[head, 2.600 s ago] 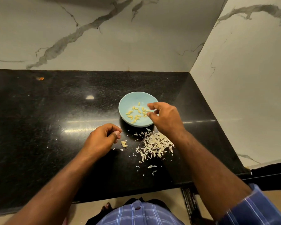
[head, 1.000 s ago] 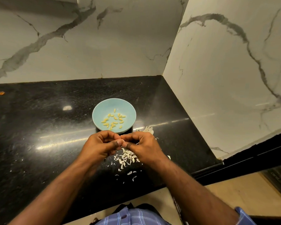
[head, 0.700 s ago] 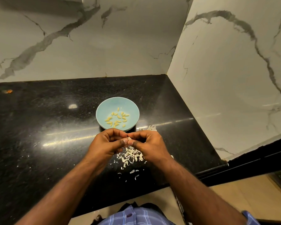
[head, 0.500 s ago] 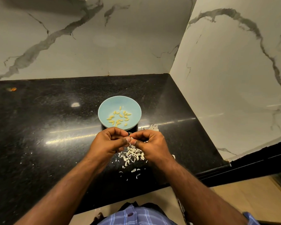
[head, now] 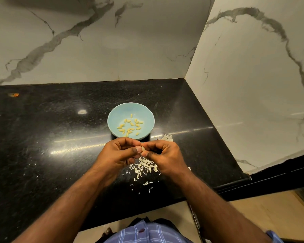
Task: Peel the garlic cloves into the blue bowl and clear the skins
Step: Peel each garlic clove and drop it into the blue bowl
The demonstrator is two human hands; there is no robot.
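A person's left hand [head: 118,154] and right hand [head: 162,155] meet fingertip to fingertip above a black stone counter [head: 42,137], both pinching a single pale garlic clove [head: 143,148] between curled fingers and thumbs. Just beyond the hands sits the blue bowl [head: 112,118], holding a scatter of yellowish peeled cloves [head: 129,127] on its floor. A heap of white garlic skins [head: 143,168] lies on the counter directly below the hands, with loose flakes trailing toward the near edge, and a separate wisp of skin [head: 166,137] rests beside the bowl's right side. White marble walls [head: 112,50] with grey veining enclose the corner; a blue checked shirt [head: 147,234] shows at the bottom.
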